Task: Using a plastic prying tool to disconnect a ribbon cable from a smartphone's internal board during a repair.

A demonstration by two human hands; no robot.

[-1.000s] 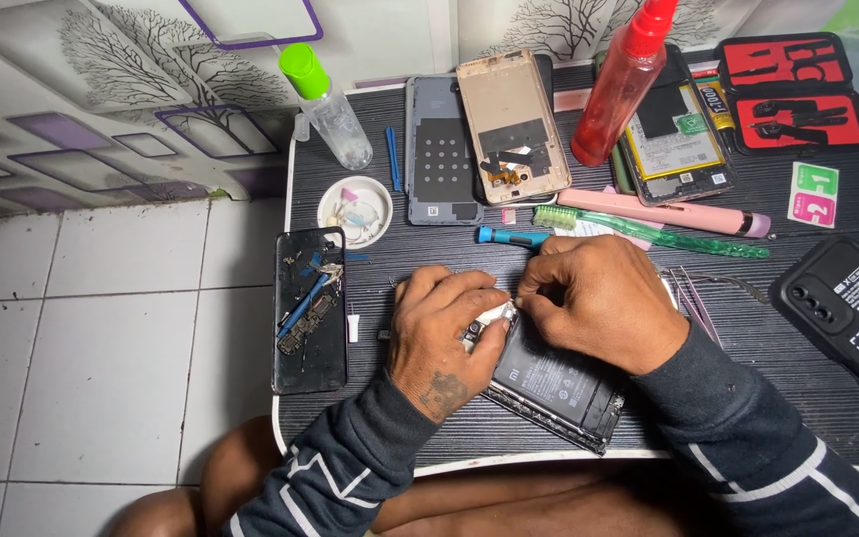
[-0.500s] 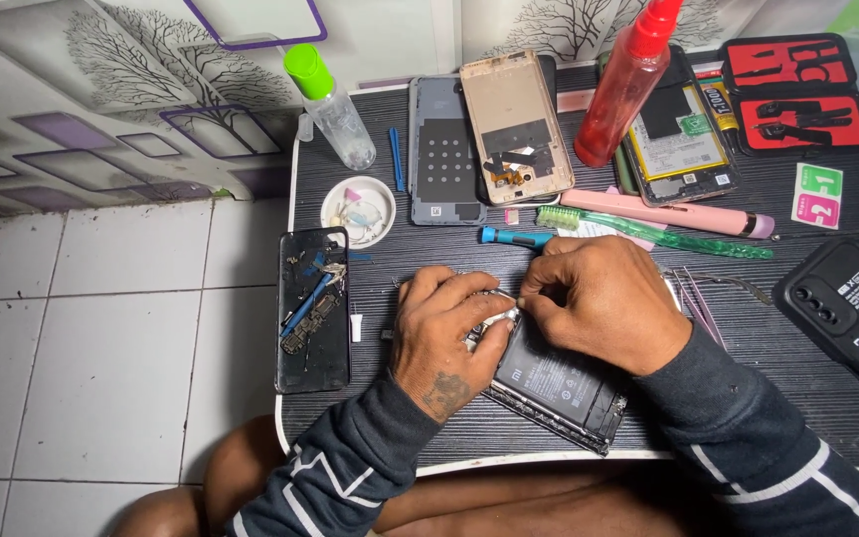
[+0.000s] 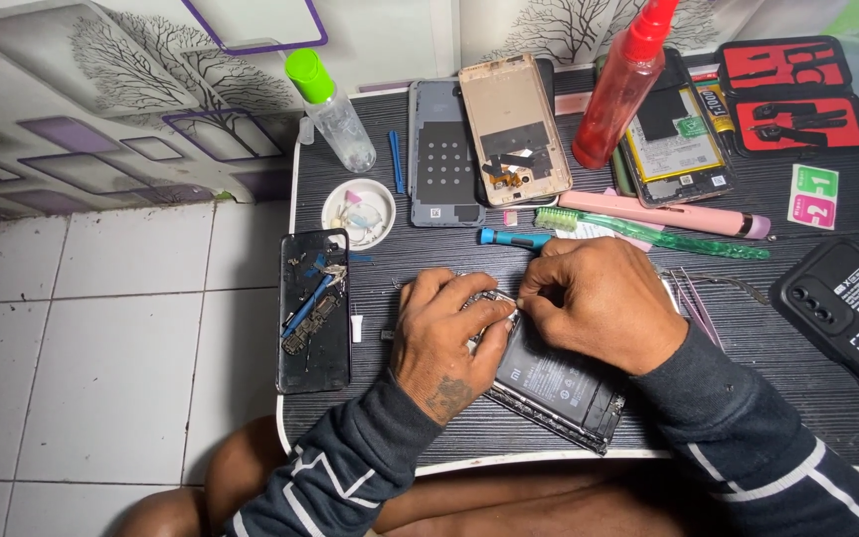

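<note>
My left hand (image 3: 449,333) presses down on the opened phone (image 3: 549,383) to steady it on the bench (image 3: 708,348), while my right hand (image 3: 599,303) pinches narrow at its top edge; what it grips is hidden, screwdriver (image 3: 514,238) lying just beyond

Plastic, glass and brushed dark laminate on a phone repair table.

The table (image 3: 748,338) looks like dark laminate with a fine striped, matt grain and a pale smooth edge. The opened phone (image 3: 559,388) under both hands shows a matt black battery face inside a thin metallic frame. The spray bottle (image 3: 335,114) is clear plastic with a glossy green cap; the red bottle (image 3: 623,89) is translucent glossy plastic. The gold back cover (image 3: 514,124) has a satin metallic finish. The toothbrush (image 3: 668,236) is clear green plastic. The sleeves (image 3: 748,447) are dark knit cloth. The floor (image 3: 101,348) is glossy white tile.
</note>
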